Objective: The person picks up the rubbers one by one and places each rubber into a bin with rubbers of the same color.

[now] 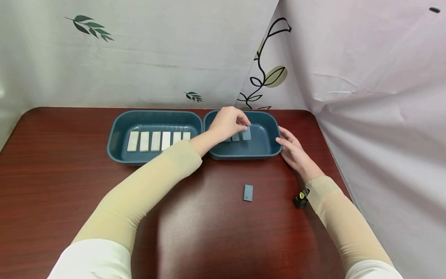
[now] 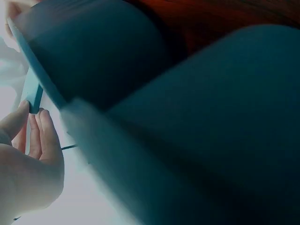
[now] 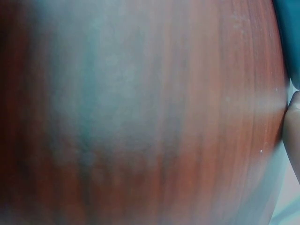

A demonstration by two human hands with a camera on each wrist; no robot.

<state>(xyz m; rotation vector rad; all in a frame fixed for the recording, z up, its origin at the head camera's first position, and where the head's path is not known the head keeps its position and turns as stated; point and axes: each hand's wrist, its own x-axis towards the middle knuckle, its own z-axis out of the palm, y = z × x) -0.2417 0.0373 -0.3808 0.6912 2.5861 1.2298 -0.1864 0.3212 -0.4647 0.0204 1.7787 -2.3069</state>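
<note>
My left hand (image 1: pixel 228 122) reaches over the right blue tub (image 1: pixel 265 149) and pinches a small grey-blue rectangular block (image 2: pixel 33 93) between thumb and fingertips. Next to it inside the tub, other grey-blue blocks (image 1: pixel 235 137) lie partly hidden by that hand. At the tub's right end is my right hand (image 1: pixel 294 151), its thumb at the rim and its fingers along the outer wall. Another grey-blue block (image 1: pixel 248 192) lies on the table in front of the tub.
A wider blue tub (image 1: pixel 122 157) stands left of the first, with a row of several off-white blocks (image 1: pixel 155 141) in it. Both tubs sit near the back edge of the dark red wooden table (image 1: pixel 195 232). Behind hangs a pale cloth (image 1: pixel 146 69) with leaf prints.
</note>
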